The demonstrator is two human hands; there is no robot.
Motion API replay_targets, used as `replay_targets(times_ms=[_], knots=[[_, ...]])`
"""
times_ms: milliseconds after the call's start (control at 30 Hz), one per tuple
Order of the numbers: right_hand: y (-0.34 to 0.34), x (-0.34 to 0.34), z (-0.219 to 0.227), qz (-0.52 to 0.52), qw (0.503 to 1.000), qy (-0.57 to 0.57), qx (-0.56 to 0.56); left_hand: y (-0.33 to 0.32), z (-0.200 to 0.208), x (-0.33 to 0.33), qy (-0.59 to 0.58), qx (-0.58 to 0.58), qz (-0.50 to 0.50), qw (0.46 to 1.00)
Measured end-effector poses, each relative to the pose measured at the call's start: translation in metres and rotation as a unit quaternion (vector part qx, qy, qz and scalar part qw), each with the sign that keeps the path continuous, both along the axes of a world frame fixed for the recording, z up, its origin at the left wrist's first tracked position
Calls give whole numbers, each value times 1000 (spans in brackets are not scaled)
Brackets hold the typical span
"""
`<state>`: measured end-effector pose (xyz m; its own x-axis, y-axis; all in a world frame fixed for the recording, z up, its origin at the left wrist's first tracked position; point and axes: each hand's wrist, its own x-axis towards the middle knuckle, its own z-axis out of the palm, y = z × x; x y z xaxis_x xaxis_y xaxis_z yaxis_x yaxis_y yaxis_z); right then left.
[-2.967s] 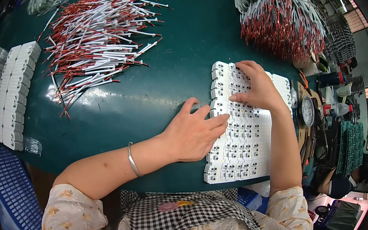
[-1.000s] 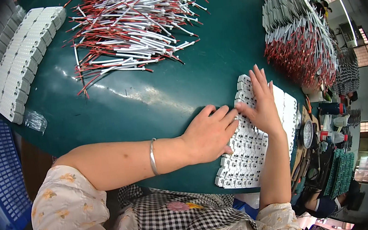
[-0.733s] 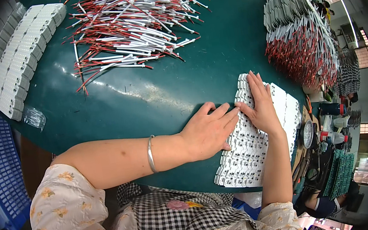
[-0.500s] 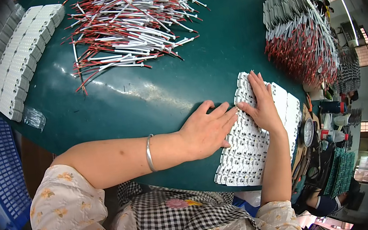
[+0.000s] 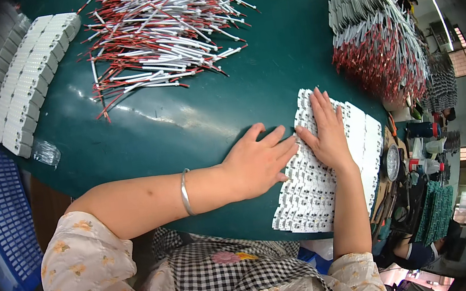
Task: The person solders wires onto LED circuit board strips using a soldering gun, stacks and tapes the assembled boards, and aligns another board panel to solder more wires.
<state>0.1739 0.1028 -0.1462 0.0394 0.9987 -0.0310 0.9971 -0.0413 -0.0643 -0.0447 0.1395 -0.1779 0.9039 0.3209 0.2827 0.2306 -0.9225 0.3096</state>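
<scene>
Overlapping rows of small white circuit boards [image 5: 305, 203] with dark components lie on the green table in front of me, to the right. Palm down, my right hand [image 5: 329, 138] rests flat on the boards, its fingers stretched toward their far edge. My left hand [image 5: 262, 162], palm down with fingers spread, is at the left edge of the boards, its fingertips touching or just beside them. The two hands are close together, and neither grips anything. Part of the rows is hidden under my right hand and forearm.
A large pile of white and red wires [image 5: 160, 37] lies at the far middle of the table [image 5: 193, 112]. More bundled wires [image 5: 378, 38] stand far right. Stacked white boards [image 5: 35, 77] line the left edge, above a blue basket [image 5: 3, 211]. A metal bowl [image 5: 392, 163] sits right.
My left hand has shifted slightly away from me and to the left. My right hand stays flat on the boards, with its fingers slightly differently placed. The whole view has shifted a little.
</scene>
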Motion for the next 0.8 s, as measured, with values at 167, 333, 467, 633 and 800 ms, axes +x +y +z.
replay_targets(times_ms=[167,333,467,633,800], knots=[[-6,6,3,-15,1000,3,0,-4,-3,4,7,60,-4,998],[-4,5,1,4,1000,-20,-1,-4,-4,3,20,53,-7,998],[-4,4,6,-8,1000,-11,-13,-4,1,3,27,53,-5,998],[2,-2,-4,-16,998,-59,30,-4,2,3,31,48,-5,998],[1,2,2,-2,999,-24,23,-2,7,5,17,65,-13,998]])
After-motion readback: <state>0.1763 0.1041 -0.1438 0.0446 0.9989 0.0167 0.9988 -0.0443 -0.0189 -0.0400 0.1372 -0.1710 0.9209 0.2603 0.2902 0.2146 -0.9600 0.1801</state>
